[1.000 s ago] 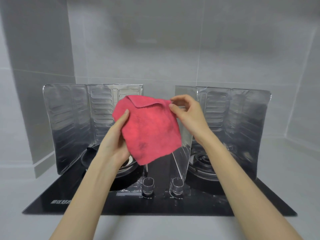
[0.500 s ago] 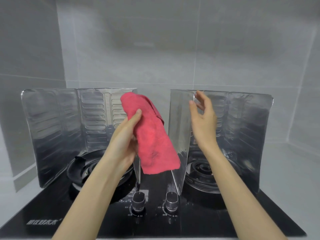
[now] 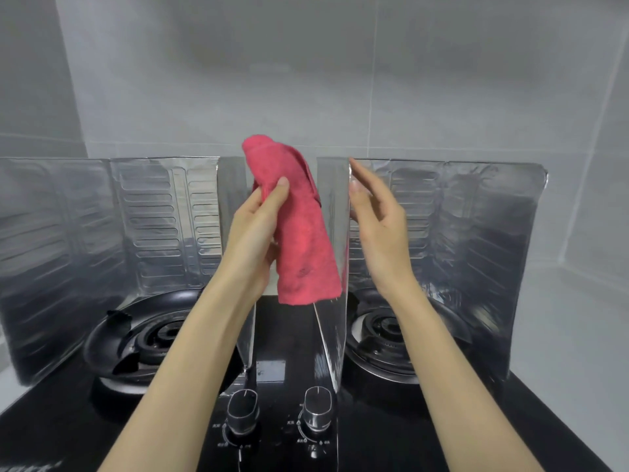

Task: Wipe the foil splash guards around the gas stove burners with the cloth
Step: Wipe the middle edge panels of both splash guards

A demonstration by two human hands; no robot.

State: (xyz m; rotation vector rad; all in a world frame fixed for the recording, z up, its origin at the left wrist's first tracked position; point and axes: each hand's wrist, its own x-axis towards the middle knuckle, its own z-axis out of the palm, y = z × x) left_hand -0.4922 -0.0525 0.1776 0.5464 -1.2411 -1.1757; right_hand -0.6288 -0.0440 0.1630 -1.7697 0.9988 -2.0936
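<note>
Head view.
Student: Which item does the left hand (image 3: 252,233) carry?
Tutor: It grasps the red cloth (image 3: 301,229), thumb pressed on the front and fingers curled behind. The cloth hangs folded lengthwise, raised in the gap between the two guards. Its top is above their upper edges and its lower hem is clear of the black stove top (image 3: 442,424).
Student: And the right hand (image 3: 379,229)?
Tutor: Released; it holds nothing. Its fingers are extended upward and its fingertips (image 3: 351,163) lie at the upper corner of the right splash guard (image 3: 476,233), along the fold of that guard's inner panel. Whether they press the foil cannot be told.
Student: How are the guards placed?
Tutor: The left splash guard (image 3: 102,233) stands upright round the left burner (image 3: 160,335) on three sides. The right one does likewise round the right burner (image 3: 384,332). The cloth overlaps the right guard's inner panel in this view; contact cannot be confirmed.
Student: What lies nearest the camera?
Tutor: Two knobs (image 3: 242,412), side by side on the stove top, between the forearms. A grey tiled wall (image 3: 306,80) rises behind.
</note>
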